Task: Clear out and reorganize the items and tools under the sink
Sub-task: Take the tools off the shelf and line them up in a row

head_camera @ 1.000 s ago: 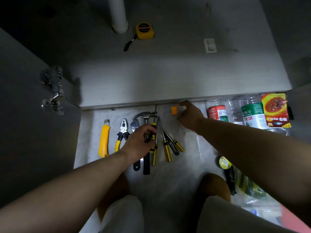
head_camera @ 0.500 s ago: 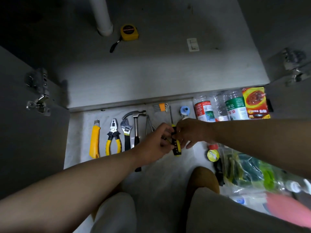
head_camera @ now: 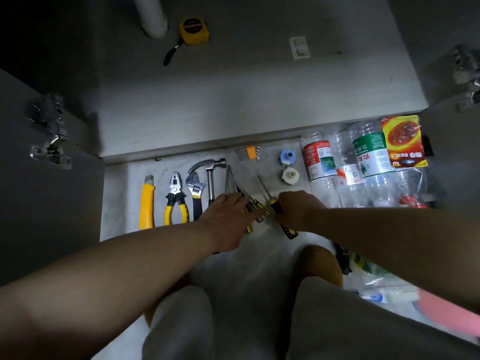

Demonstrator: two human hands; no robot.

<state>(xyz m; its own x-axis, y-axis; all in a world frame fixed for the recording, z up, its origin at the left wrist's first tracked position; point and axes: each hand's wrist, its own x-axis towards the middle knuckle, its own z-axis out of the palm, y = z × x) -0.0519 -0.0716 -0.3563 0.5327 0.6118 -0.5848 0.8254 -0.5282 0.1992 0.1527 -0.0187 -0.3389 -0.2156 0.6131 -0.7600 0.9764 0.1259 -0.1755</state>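
while tools get sorted, right hand (head_camera: 296, 211): grips one screwdriver (head_camera: 274, 206), likely spacing it
left hand (head_camera: 228, 213): flat on other screwdrivers (head_camera: 255, 205) (steadying, gripping nothing)

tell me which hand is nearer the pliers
Left. The left hand lies just right of the pliers, beyond the wrench; the right hand is farther right, gripping a screwdriver.

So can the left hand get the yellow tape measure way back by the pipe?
Probably yes, with a lean. The left hand rests on the screwdrivers, and nothing stands on the cabinet floor between it and the tape measure. It lies far back, though.
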